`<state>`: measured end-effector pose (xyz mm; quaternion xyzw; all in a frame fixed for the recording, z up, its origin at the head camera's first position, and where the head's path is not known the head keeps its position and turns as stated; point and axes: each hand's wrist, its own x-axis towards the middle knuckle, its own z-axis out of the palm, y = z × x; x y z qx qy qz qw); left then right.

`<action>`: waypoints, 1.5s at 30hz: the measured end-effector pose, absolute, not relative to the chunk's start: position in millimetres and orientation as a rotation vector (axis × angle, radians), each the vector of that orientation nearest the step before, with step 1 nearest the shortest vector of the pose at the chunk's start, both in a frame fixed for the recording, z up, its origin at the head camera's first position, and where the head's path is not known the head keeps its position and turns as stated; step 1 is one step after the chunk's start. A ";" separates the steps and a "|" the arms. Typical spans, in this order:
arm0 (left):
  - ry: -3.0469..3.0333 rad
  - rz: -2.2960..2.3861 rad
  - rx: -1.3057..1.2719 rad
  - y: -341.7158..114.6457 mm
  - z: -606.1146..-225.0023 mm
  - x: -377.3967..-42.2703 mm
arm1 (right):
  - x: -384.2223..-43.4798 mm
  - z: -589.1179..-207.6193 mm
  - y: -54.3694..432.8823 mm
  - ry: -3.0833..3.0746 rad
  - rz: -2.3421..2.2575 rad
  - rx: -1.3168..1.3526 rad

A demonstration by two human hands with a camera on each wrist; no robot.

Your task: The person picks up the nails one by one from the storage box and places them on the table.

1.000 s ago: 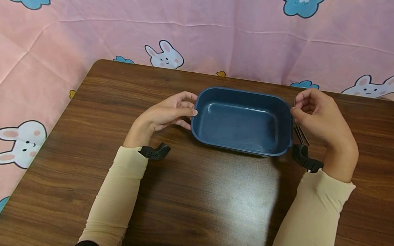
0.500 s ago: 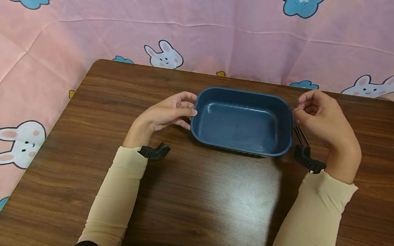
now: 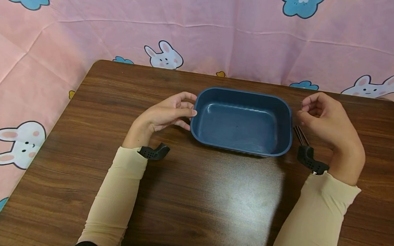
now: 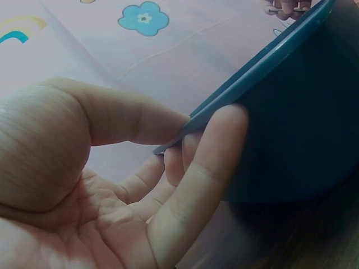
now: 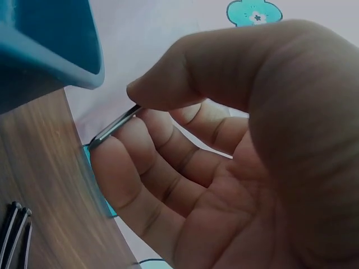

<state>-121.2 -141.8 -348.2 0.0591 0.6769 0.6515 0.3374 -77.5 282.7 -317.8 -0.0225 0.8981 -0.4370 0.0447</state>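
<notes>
A dark blue rectangular plastic tub (image 3: 237, 127) stands upright on the table. My left hand (image 3: 162, 114) pinches its left rim, the thumb on top and fingers against the outer wall, as the left wrist view shows at the tub wall (image 4: 303, 129). To the right of the tub and apart from it, my right hand (image 3: 331, 120) pinches a thin, shiny metal rod (image 5: 116, 125) between thumb and fingertips. A few similar thin dark metal rods (image 3: 301, 135) lie on the table beside the tub's right end, below that hand, partly hidden by the black wrist mount.
The brown wood-grain table (image 3: 192, 212) reaches back to a pink curtain (image 3: 208, 34) printed with rabbits and flowers. Black wrist mounts (image 3: 155, 151) sit on both wrists, the right one close to the loose rods.
My right hand has drawn slightly to the right, away from the tub's right rim, with the thin metal rod in its fingers. The left hand and the tub have stayed put.
</notes>
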 end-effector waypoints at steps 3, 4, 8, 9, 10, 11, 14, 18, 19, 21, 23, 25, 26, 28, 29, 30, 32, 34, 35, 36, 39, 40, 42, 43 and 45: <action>1.764 1.697 0.154 -141.7 -347.9 -121.0 | -76.9 -318.3 283.6 2.763 -1.296 -0.043; 1.764 1.696 0.154 -141.7 -347.8 -120.9 | -76.8 -318.5 283.9 2.763 -1.289 -0.036; 1.765 1.695 0.158 -141.7 -347.3 -120.6 | -77.3 -319.1 284.7 2.762 -1.256 -0.019; 1.766 1.696 0.159 -141.7 -347.4 -120.7 | -77.4 -319.2 284.9 2.759 -1.255 -0.017; 1.767 1.697 0.160 -141.8 -347.4 -120.7 | -77.5 -319.5 285.3 2.753 -1.257 -0.020; 1.767 1.697 0.160 -141.8 -347.5 -120.8 | -77.6 -319.9 285.7 2.753 -1.248 -0.021; 1.766 1.699 0.157 -141.9 -347.9 -121.0 | -77.4 -321.6 287.3 2.748 -1.228 -0.020; 1.764 1.700 0.149 -141.8 -348.4 -121.0 | -77.2 -324.2 289.5 2.732 -1.239 -0.031; 1.763 1.700 0.149 -141.7 -348.3 -121.0 | -77.3 -324.8 289.9 2.726 -1.251 -0.034; 1.763 1.700 0.152 -141.7 -348.1 -120.9 | -77.5 -325.5 290.1 2.726 -1.255 -0.036; 1.763 1.699 0.155 -141.8 -347.6 -120.7 | -77.8 -325.9 289.8 2.730 -1.238 -0.026; 1.762 1.699 0.155 -141.8 -347.1 -120.6 | -78.1 -325.9 289.3 2.739 -1.213 -0.016; 1.762 1.699 0.155 -141.9 -347.1 -120.6 | -78.2 -325.8 289.2 2.743 -1.205 -0.010; 1.763 1.698 0.156 -141.9 -347.0 -120.6 | -78.3 -325.5 289.3 2.748 -1.190 -0.010; 1.763 1.698 0.156 -142.0 -347.1 -120.8 | -78.2 -325.4 289.6 2.750 -1.186 -0.010; 1.763 1.698 0.156 -142.0 -347.1 -120.8 | -78.1 -325.3 289.9 2.753 -1.182 -0.012; 1.763 1.699 0.157 -142.1 -347.1 -121.0 | -78.1 -324.9 290.3 2.753 -1.182 -0.012; 1.763 1.700 0.158 -142.0 -347.0 -121.1 | -78.1 -324.9 290.7 2.749 -1.174 -0.011; 1.762 1.701 0.158 -142.0 -347.0 -121.1 | -78.4 -325.0 290.9 2.744 -1.175 -0.012; 1.761 1.701 0.158 -142.1 -347.0 -121.1 | -78.5 -325.1 291.0 2.739 -1.173 -0.011; 1.761 1.700 0.156 -142.3 -347.1 -120.9 | -78.7 -325.5 291.8 2.733 -1.151 -0.013; 1.760 1.700 0.155 -142.4 -347.2 -120.9 | -78.7 -325.6 292.0 2.733 -1.142 -0.017; 1.759 1.700 0.155 -142.5 -347.2 -120.7 | -78.9 -325.9 292.7 2.734 -1.127 -0.028; 1.759 1.700 0.156 -142.5 -347.3 -120.7 | -78.9 -325.9 292.9 2.737 -1.117 -0.032; 1.757 1.701 0.156 -142.4 -347.7 -120.8 | -79.2 -325.9 293.6 2.739 -1.097 -0.043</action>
